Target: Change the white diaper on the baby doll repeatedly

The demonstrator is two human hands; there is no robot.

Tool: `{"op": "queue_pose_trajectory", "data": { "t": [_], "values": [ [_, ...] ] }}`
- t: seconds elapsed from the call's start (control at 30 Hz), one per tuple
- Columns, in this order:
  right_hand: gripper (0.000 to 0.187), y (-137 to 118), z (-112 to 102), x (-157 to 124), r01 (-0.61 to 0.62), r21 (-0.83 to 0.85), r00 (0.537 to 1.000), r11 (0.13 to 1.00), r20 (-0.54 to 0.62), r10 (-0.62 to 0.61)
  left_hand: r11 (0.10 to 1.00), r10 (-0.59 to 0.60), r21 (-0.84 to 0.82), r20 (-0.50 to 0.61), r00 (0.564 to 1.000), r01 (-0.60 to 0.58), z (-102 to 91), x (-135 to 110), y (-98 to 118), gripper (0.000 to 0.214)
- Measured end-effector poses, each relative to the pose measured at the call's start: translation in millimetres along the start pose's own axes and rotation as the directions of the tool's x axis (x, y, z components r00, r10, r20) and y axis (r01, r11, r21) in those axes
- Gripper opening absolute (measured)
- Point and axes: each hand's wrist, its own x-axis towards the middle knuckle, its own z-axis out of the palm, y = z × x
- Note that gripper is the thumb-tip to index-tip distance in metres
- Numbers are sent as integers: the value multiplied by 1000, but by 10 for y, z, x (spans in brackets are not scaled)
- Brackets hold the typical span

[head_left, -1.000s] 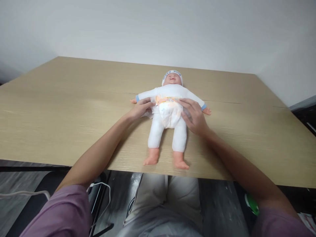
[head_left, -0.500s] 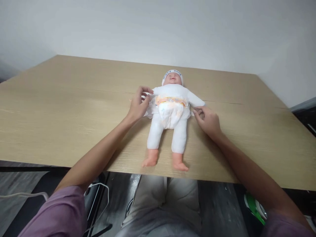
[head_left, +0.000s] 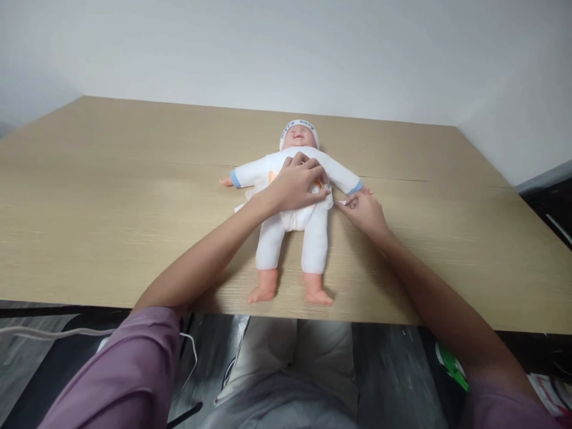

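A baby doll (head_left: 290,238) in a white suit and a white cap lies on its back on the wooden table (head_left: 111,208), feet toward me. It wears a white diaper (head_left: 295,217) with an orange band. My left hand (head_left: 297,185) lies over the doll's belly, fingers curled down onto the diaper's front and hiding the band. My right hand (head_left: 364,211) is at the doll's right hip, fingertips pinched on the diaper's side tab (head_left: 342,203).
The table's near edge runs just below the doll's feet. My legs show under it. A white cable (head_left: 44,333) hangs at the lower left and a green object (head_left: 451,364) sits on the floor at the lower right. A white wall stands behind.
My left hand moved from the doll's left side across onto its belly. My right hand stayed at the right hip, pinching the tab. The view shifted slightly.
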Motion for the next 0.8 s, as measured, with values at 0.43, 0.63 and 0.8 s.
{"op": "queue_pose_trajectory", "data": {
  "t": [0.43, 0.63, 0.8],
  "values": [
    [64, -27, -438, -37, -48, 457, 977, 888, 208, -54, 999, -48, 23, 50, 998, 47, -95, -47, -48, 42],
    [64, -407, -507, -2, 33, 524, 975, 851, 171, -144, 995, -41, 97, 37, 998, 37, -31, -48, -43, 59],
    [61, -749, -355, 256, 79, 526, 949, 847, 219, -225, 995, -45, 87, 15, 999, 43, 15, -35, -79, 75]
  ]
}}
